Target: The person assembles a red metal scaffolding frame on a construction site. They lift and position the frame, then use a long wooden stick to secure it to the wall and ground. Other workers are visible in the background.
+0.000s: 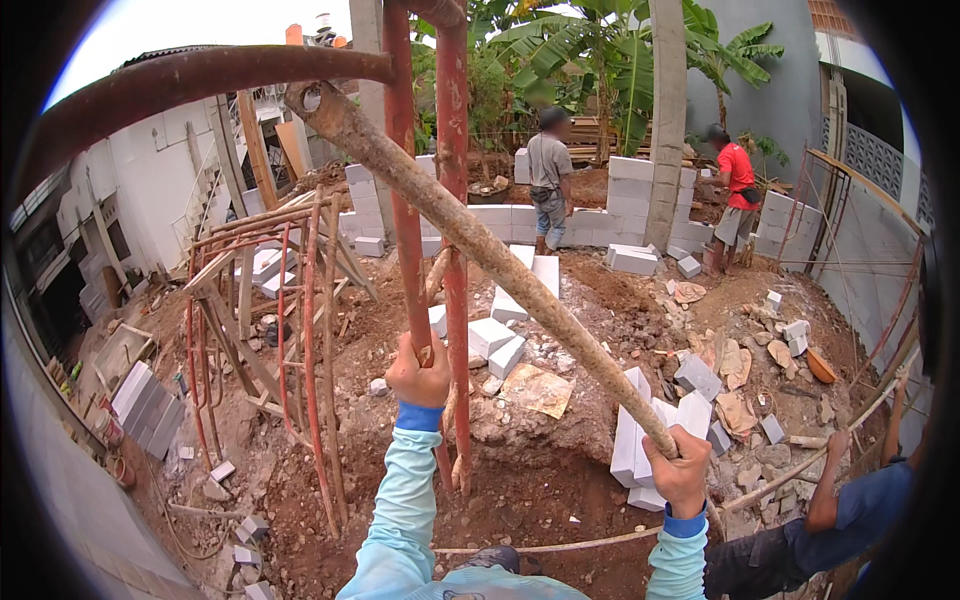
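My left hand (418, 374) is wrapped round an upright leg of a red scaffold frame (400, 180), which rises in front of me with a second red post (453, 190) beside it. My right hand (680, 474) grips the lower end of a rusty scaffold brace (490, 250). That brace slants up to the left across the red posts, and its flattened, holed end lies near the top left. Both my forearms wear light blue sleeves with darker blue cuffs. White blocks (630, 440) are piled just beyond my right hand.
More red scaffold frames (310, 340) stand at left. A co-worker in dark blue (850, 510) holds a long pale pole (780, 484) at right. Two people, in grey (550, 170) and red (738, 170), stand by a low block wall (500, 215). Blocks and rubble litter the uneven soil (590, 290).
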Motion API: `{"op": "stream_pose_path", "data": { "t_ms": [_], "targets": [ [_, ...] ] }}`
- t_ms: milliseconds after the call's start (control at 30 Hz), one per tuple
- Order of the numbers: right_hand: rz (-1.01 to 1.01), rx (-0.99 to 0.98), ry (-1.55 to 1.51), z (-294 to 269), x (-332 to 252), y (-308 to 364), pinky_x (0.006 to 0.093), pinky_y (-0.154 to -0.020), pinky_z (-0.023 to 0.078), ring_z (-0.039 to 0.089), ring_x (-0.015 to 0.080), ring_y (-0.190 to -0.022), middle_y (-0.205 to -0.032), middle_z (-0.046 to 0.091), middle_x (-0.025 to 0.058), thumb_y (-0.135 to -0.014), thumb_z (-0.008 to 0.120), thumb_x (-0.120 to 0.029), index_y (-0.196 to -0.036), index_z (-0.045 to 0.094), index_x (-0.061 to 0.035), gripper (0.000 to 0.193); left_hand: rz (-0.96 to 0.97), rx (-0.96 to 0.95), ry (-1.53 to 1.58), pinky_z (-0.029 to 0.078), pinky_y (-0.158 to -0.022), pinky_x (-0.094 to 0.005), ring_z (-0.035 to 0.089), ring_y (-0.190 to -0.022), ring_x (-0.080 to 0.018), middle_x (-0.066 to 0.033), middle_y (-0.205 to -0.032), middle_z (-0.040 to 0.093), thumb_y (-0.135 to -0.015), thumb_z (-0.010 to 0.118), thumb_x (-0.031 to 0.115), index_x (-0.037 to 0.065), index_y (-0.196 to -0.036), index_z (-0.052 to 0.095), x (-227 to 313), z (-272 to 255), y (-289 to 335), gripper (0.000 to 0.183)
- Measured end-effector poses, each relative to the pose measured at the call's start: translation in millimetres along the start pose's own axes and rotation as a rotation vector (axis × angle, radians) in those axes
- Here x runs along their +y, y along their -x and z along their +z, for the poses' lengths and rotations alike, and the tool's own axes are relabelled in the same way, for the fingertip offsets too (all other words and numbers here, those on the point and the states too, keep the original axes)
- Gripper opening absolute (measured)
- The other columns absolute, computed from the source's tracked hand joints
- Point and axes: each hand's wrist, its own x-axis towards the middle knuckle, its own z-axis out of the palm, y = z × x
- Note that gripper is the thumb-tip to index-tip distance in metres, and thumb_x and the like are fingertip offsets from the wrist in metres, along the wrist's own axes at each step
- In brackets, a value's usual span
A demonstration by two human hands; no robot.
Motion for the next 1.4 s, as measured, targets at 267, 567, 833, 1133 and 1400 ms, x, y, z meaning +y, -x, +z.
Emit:
{"op": "stream_pose_path", "data": {
  "t_ms": [267, 567, 833, 1133, 1400],
  "targets": [
    [-0.031, -0.02, 0.037, -5.0, 8.5, 4.3, 0.0383, -0.047, 0.04, 0.058, 0.0335, -0.05, -0.057, 0.055, 0.0166, -0.077, 0.072, -0.005, -0.067, 0.056, -0.0017, 0.02, -0.015, 0.021, 0.004, 0.05, -0.052, -0.0385, 0.066, -0.057, -0.0325, -0.0123, -0.065, 0.062, -0.087, 0.071, 0.013, 0.006, -0.091, 0.063, 3.7, -2.4, 1.7, 0.011],
    [-0.044, 0.019, 0.037, 3.1, 18.1, -5.8, 0.0416, -0.048, 0.04, 0.056, 0.039, -0.054, -0.06, 0.053, 0.0193, -0.077, 0.065, -0.003, -0.068, 0.051, -0.0019, 0.017, -0.117, 0.195, -0.185, 0.047, -0.056, -0.0393, 0.062, -0.056, -0.0238, -0.0105, -0.066, 0.062, -0.088, 0.068, 0.013, 0.005, -0.091, 0.064, 30.5, 17.0, -7.5, 0.01],
    [-0.048, 0.034, 0.04, 2.1, 19.5, -5.8, 0.0398, -0.046, 0.038, 0.053, 0.0363, -0.049, -0.056, 0.05, 0.0172, -0.077, 0.071, -0.005, -0.063, 0.05, -0.003, 0.026, -0.178, 0.344, -0.169, 0.047, -0.058, -0.0408, 0.063, -0.06, -0.0293, -0.0103, -0.07, 0.063, -0.081, 0.07, 0.005, 0.007, -0.091, 0.064, 49.3, 25.2, -15.6, 0.012],
    [-0.03, 0.03, 0.074, 24.5, 35.1, -26.0, 0.0374, -0.046, 0.038, 0.055, 0.0325, -0.047, -0.054, 0.051, 0.0154, -0.074, 0.073, -0.004, -0.061, 0.053, -0.0029, 0.024, -0.244, 0.297, -0.155, 0.047, -0.057, -0.0351, 0.062, -0.06, -0.0225, -0.0096, -0.07, 0.062, -0.081, 0.071, 0.0, 0.003, -0.095, 0.065, 40.4, 20.1, -20.7, 0.015],
    [-0.02, -0.042, 0.036, 14.5, 31.9, -25.2, 0.0383, -0.045, 0.038, 0.054, 0.0317, -0.044, -0.051, 0.051, 0.014, -0.072, 0.075, -0.004, -0.06, 0.055, -0.0038, 0.024, -0.221, 0.302, -0.158, 0.048, -0.058, -0.0362, 0.064, -0.061, -0.0238, -0.0116, -0.071, 0.064, -0.082, 0.071, 0.0, 0.002, -0.098, 0.066, 35.9, 19.6, -22.2, 0.017]
  ]
}}
